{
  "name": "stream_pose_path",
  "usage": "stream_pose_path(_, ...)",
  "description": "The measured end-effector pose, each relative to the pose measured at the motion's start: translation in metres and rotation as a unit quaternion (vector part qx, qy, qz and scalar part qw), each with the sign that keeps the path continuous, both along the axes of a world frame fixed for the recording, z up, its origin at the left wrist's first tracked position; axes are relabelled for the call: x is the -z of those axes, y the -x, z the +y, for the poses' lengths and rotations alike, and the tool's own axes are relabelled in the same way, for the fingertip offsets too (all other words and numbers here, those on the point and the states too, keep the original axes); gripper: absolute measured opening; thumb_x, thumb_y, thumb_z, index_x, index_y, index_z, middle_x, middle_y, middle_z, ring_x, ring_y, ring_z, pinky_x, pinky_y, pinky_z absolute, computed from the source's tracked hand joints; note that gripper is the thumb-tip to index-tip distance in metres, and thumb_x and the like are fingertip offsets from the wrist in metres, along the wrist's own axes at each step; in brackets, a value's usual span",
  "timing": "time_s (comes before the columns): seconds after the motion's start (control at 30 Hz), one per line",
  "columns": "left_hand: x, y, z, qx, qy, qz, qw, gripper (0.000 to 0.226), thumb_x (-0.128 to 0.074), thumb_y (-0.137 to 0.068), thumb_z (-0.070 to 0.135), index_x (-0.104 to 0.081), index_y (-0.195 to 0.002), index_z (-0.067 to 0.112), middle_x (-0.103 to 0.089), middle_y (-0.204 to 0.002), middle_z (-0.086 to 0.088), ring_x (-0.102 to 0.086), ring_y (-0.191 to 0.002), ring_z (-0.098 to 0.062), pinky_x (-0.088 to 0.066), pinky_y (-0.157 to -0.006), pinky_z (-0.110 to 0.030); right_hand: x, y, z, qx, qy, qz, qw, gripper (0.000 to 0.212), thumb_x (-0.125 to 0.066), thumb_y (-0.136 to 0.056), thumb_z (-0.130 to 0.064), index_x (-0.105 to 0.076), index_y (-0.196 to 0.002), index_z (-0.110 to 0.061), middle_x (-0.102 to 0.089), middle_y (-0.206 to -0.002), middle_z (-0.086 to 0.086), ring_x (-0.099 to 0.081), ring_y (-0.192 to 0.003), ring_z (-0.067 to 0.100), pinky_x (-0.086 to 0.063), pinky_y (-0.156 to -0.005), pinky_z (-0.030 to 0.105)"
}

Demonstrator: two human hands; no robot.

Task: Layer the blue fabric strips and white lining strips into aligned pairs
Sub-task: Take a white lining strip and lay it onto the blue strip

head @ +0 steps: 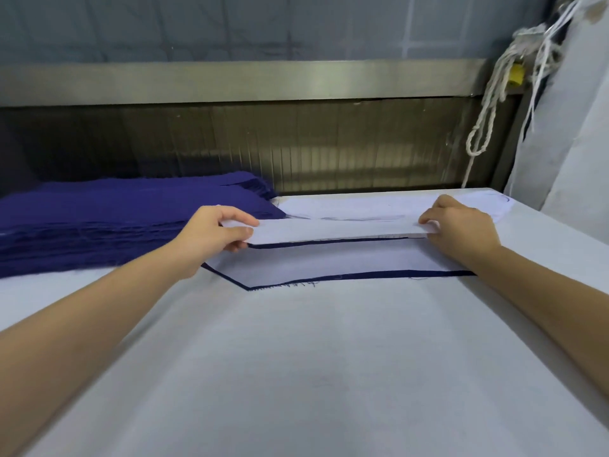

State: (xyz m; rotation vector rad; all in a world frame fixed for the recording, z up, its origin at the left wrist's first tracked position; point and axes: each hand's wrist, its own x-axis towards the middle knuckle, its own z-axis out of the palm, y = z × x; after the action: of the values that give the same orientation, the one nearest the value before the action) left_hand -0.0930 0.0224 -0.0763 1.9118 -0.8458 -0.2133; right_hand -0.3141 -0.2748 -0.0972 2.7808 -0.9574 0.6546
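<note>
Both left hand [217,230] and right hand [461,225] pinch white lining strip [336,229] ends over blue fabric strip [329,242].

Far pair: white lining strip [336,229], long and flat, pinched at both ends, held over far blue strip [329,243], only its near edge showing. Near pair: second white lining [329,261] lies on near blue strip [362,276], blue border exposed along the near edge. Far left: blue stack [99,222].

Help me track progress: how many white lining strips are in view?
2. One long white lining strip is pinched between the left hand and right hand; a second white strip lies nearer, on a dark blue fabric strip. More may hide in the pale layer behind.
</note>
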Motion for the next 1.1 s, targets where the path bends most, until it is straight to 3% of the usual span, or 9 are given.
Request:
stream_pose_path(0.2, 0.015, 0.006, 0.016, 0.003, -0.005, -0.068, 0.998, 0.017, -0.061, -0.089, 0.012, -0.072, -0.080, 0.021, -0.066, -0.096, 0.006, -0.060, -0.063, -0.010, -0.048, -0.064, -0.023, 0.002, 0.019, -0.001, 0.028, -0.013, -0.008, 0.999, 0.021, -0.059, -0.085, -0.014, -0.070, -0.100, -0.022, -0.057, -0.113, 0.002, -0.059, -0.091, 0.031, -0.039, -0.067, 0.030)
stream_pose_path(0.33, 0.021, 0.006, 0.024, -0.006, -0.055, -0.155, 0.986, 0.018, -0.064, -0.086, 0.012, -0.069, -0.077, 0.028, -0.065, -0.086, 0.018, -0.050, -0.054, 0.007, -0.037, -0.056, -0.006, 0.002, 0.028, -0.003, 0.033, -0.069, -0.071, 0.994, 0.023, -0.057, -0.081, -0.005, -0.074, -0.085, -0.020, -0.063, -0.105, 0.003, -0.057, -0.090, 0.028, -0.040, -0.068, 0.030)
stream_pose_path(0.47, 0.022, 0.004, 0.030, -0.003, -0.081, -0.184, 0.980, 0.023, -0.064, -0.085, 0.013, -0.065, -0.076, 0.034, -0.064, -0.084, 0.022, -0.049, -0.051, 0.005, -0.036, -0.057, -0.005, 0.000, 0.031, -0.005, 0.007, -0.123, -0.111, 0.986, 0.023, -0.059, -0.081, -0.004, -0.071, -0.074, -0.022, -0.064, -0.098, -0.001, -0.058, -0.089, 0.024, -0.047, -0.076, 0.035)
stream_pose_path(0.57, 0.022, 0.002, 0.030, -0.018, -0.070, -0.192, 0.979, 0.020, -0.063, -0.086, 0.012, -0.066, -0.079, 0.030, -0.062, -0.077, 0.021, -0.048, -0.052, 0.003, -0.036, -0.055, -0.006, -0.001, 0.031, -0.006, -0.020, -0.139, -0.127, 0.982, 0.026, -0.059, -0.078, 0.000, -0.066, -0.068, -0.023, -0.060, -0.093, -0.003, -0.055, -0.087, 0.021, -0.043, -0.074, 0.031)
stream_pose_path(0.73, 0.025, -0.002, 0.031, -0.036, -0.069, -0.206, 0.975, 0.012, -0.062, -0.086, 0.009, -0.070, -0.085, 0.019, -0.058, -0.068, 0.020, -0.050, -0.056, 0.011, -0.035, -0.054, -0.003, 0.000, 0.031, -0.009, -0.050, -0.199, -0.163, 0.965, 0.029, -0.053, -0.076, 0.011, -0.065, -0.067, -0.013, -0.057, -0.091, 0.002, -0.052, -0.083, 0.021, -0.037, -0.075, 0.026)
stream_pose_path(0.9, 0.026, -0.005, 0.032, -0.025, -0.107, -0.229, 0.967, 0.013, -0.064, -0.085, 0.012, -0.066, -0.084, 0.025, -0.065, -0.084, 0.013, -0.052, -0.063, 0.000, -0.036, -0.059, -0.004, 0.000, 0.033, -0.010, -0.051, -0.317, -0.234, 0.918, 0.038, -0.037, -0.085, 0.003, -0.063, -0.063, -0.015, -0.061, -0.071, 0.005, -0.053, -0.063, 0.019, -0.038, -0.054, 0.025)
stream_pose_path(1.0, 0.026, -0.006, 0.033, -0.023, -0.119, -0.240, 0.963, 0.012, -0.064, -0.086, 0.013, -0.066, -0.087, 0.025, -0.064, -0.087, 0.012, -0.050, -0.065, -0.005, -0.036, -0.060, -0.007, 0.001, 0.033, -0.009, -0.066, -0.322, -0.240, 0.913, 0.026, -0.048, -0.089, -0.007, -0.065, -0.070, -0.013, -0.063, -0.076, 0.000, -0.052, -0.065, 0.015, -0.041, -0.058, 0.025)
stream_pose_path(1.1, 0.025, -0.006, 0.034, -0.022, -0.114, -0.240, 0.964, 0.014, -0.065, -0.085, 0.012, -0.067, -0.086, 0.025, -0.061, -0.082, 0.022, -0.049, -0.060, -0.005, -0.036, -0.058, -0.005, 0.002, 0.033, -0.010, -0.059, -0.293, -0.200, 0.933, 0.014, -0.062, -0.082, -0.001, -0.067, -0.079, -0.013, -0.063, -0.074, -0.002, -0.051, -0.062, 0.011, -0.039, -0.058, 0.021)
